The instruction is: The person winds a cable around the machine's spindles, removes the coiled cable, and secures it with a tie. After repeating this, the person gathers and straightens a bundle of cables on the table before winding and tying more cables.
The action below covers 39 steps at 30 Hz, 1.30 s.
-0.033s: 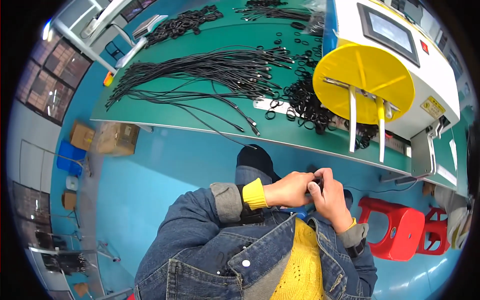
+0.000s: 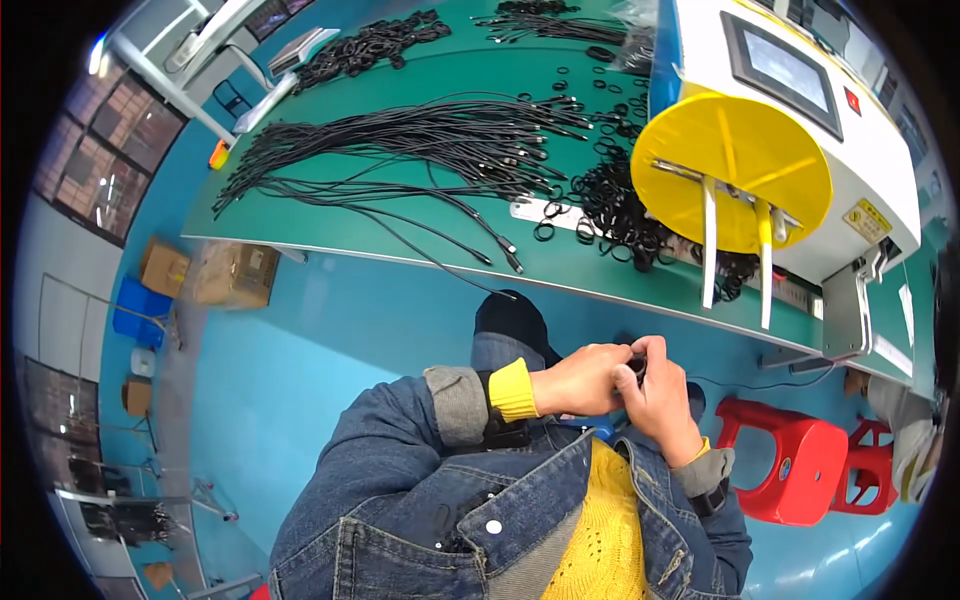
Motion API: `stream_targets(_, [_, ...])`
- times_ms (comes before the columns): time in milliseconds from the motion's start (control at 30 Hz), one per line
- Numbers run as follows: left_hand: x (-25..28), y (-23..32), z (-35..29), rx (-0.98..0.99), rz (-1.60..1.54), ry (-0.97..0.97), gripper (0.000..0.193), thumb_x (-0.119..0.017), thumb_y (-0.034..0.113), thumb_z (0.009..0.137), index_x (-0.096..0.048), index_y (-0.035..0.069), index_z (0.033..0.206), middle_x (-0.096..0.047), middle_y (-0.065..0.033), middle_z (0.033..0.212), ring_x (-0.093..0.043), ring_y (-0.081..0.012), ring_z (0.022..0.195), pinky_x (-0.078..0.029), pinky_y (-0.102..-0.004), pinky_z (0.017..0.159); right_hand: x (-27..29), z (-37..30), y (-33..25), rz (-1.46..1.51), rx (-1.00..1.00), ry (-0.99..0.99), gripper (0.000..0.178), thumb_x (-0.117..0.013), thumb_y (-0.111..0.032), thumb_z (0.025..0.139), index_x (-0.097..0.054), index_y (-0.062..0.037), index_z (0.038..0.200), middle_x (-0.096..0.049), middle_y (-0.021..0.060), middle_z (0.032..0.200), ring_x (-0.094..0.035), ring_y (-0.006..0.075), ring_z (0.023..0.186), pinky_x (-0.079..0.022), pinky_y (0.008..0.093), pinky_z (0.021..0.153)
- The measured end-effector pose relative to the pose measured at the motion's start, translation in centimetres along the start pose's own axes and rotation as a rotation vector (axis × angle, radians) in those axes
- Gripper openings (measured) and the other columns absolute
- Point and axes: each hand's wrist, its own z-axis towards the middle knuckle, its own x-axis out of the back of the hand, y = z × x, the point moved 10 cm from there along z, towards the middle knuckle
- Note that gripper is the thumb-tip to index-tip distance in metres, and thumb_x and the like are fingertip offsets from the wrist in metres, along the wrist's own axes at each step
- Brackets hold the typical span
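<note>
In front of my lap, below the table's near edge, both hands meet with bent fingers. My left hand [image 2: 588, 381] comes in with its back showing and its fingertips hidden behind the other hand. My right hand [image 2: 660, 398] is closed, thumb and index finger pinched toward the left fingers. Between them shows a small black thing [image 2: 637, 368], too covered to name. On the green table [image 2: 330, 235] ahead lies a bundle of black cables [image 2: 400, 145] with metal plug ends. A heap of black rings [image 2: 615, 205] sits to its right.
A white machine [image 2: 860, 170] with a screen and a yellow round plate [image 2: 735, 170] overhangs the table's right side, two prongs pointing toward me. Red stools [image 2: 800, 465] stand at right. Cardboard boxes [image 2: 235, 275] and a blue bin [image 2: 140, 312] are on the left floor.
</note>
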Motion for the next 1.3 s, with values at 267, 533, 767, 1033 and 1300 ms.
stream_targets(267, [0.6,-3.0,0.2,0.062,0.237,0.08,0.017,-0.061,0.012,0.073,-0.056,-0.003,0.078,-0.06,-0.0162,0.065,-0.059,-0.034,0.061,-0.048,-0.0396,0.056,-2.5,1.0,2.2,-0.083,-0.124,0.026,0.027,-0.057,-0.027,0.084,-0.05,-0.0006,0.083,-0.058,0.017,0.063,-0.059,0.0352,0.06,-0.046,0.0424,0.055])
stream_targets(533, [6.6,-5.0,-4.0,0.554,-0.229,-0.425,0.023,-0.067,0.026,0.074,-0.058,0.005,0.075,-0.049,0.0021,0.057,-0.045,-0.0052,0.049,-0.037,-0.0231,0.045,-7.2,-2.2,6.7,0.366,-0.381,-0.426,0.031,-0.052,-0.03,0.089,-0.055,0.0009,0.086,-0.057,0.0102,0.06,-0.057,0.0182,0.053,-0.044,0.0295,0.051])
stream_targets(767, [45.1,-11.7,-2.5,0.239,0.35,1.058,0.045,-0.06,0.021,0.083,-0.047,-0.004,0.117,-0.053,-0.0182,0.119,-0.057,-0.0299,0.101,-0.043,-0.0384,0.092,-8.4,-3.9,6.0,0.409,-0.424,-0.551,0.028,-0.057,-0.027,0.086,-0.057,0.0011,0.087,-0.059,0.0072,0.064,-0.057,0.0126,0.056,-0.045,0.0269,0.052])
stream_targets(1033, [38.4,-16.0,2.1,0.447,0.927,0.615,0.026,-0.059,0.022,0.081,-0.062,0.011,0.105,-0.062,-0.011,0.102,-0.057,-0.0317,0.098,-0.043,-0.0446,0.085,-8.2,-4.0,6.7,0.246,-0.351,-0.557,0.021,-0.06,-0.02,0.083,-0.058,0.0011,0.086,-0.058,0.0041,0.064,-0.056,0.0111,0.055,-0.045,0.0261,0.052])
stream_targets(1300, [38.9,-4.5,-8.7,-0.219,0.592,1.142,0.011,-0.055,0.008,0.085,-0.06,0.003,0.093,-0.062,-0.0125,0.084,-0.06,-0.025,0.076,-0.048,-0.0328,0.069,-5.6,-4.2,7.3,0.341,-0.383,-0.337,0.018,-0.06,-0.015,0.083,-0.058,0.001,0.091,-0.058,0.0042,0.066,-0.054,0.009,0.056,-0.044,0.0238,0.053])
